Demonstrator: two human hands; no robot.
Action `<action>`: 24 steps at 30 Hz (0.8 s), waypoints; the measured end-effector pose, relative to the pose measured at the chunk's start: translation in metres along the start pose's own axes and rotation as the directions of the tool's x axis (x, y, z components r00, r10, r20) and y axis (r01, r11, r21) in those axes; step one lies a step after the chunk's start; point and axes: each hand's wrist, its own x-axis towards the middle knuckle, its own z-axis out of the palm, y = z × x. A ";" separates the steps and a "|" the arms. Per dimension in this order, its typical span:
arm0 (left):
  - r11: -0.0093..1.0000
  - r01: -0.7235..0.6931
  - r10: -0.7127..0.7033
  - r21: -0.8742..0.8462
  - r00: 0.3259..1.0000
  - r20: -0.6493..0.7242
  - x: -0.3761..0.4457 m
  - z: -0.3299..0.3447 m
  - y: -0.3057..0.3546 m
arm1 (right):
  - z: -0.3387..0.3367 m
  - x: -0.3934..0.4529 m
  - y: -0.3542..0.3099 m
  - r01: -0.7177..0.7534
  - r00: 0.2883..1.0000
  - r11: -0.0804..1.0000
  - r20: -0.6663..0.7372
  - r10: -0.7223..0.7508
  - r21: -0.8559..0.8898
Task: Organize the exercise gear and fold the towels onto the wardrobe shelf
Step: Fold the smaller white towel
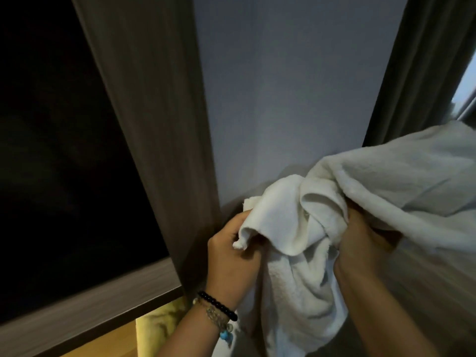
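Observation:
A white towel (pixel 386 181) hangs crumpled between my two hands, in front of the open wardrobe compartment. My left hand (pixel 231 256), with beaded bracelets on the wrist, pinches a corner of the towel. My right hand (pixel 360 243) grips a bunched fold further right. The rest of the towel spreads up and to the right, and a loose part hangs down between my forearms. The wardrobe shelf (pixel 422 284) lies under the towel at the right, blurred.
A brown wooden upright panel (pixel 159 124) stands left of the pale back wall (pixel 296 86). A dark opening (pixel 56 150) fills the left, with a wooden ledge (pixel 98 300) below it. A second brown panel (pixel 425 60) rises at the right.

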 end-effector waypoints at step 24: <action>0.996 -0.087 0.089 -0.021 0.988 0.129 -0.147 -0.163 -0.058 | -0.006 -0.184 0.096 -0.040 0.989 0.999 0.141 0.037 0.018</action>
